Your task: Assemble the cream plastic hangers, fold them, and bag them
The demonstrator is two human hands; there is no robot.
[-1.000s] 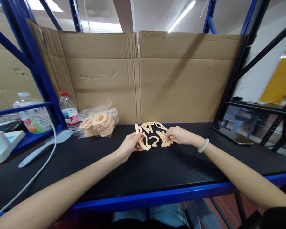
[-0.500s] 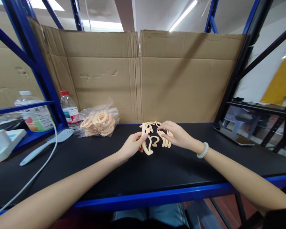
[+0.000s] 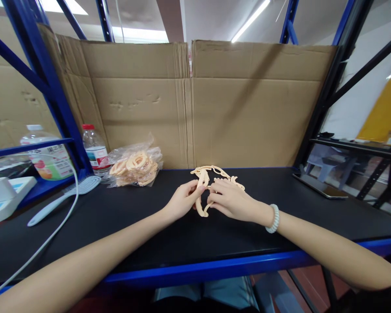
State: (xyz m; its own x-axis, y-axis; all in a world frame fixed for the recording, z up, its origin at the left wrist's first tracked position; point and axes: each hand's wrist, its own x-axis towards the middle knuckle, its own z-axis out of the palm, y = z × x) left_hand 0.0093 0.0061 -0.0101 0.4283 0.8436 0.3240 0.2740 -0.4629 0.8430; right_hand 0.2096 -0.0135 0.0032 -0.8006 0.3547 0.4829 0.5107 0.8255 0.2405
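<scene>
My left hand is closed, thumb on top, around a pale curved wooden piece that it holds just above the black tabletop. A second thin wooden strip joins or overlaps this piece at its lower end and runs up to my right hand. The fingers of that hand are bent and pinched together at the strip, their tips partly hidden. Beyond both hands lie more pale wooden cut-outs, curved and openwork. Some more wooden pieces show behind my right hand, which covers much of them.
A clear bag of wooden pieces lies at the back left, near a red-capped bottle and a light hairbrush. A white cable crosses the left side. A flat dark device rests at the right. Cardboard walls the back.
My right hand has moved left and toward me, from over the row of curved pieces to the piece in my left hand. Its fingers have closed there. The left hand has shifted only slightly.
</scene>
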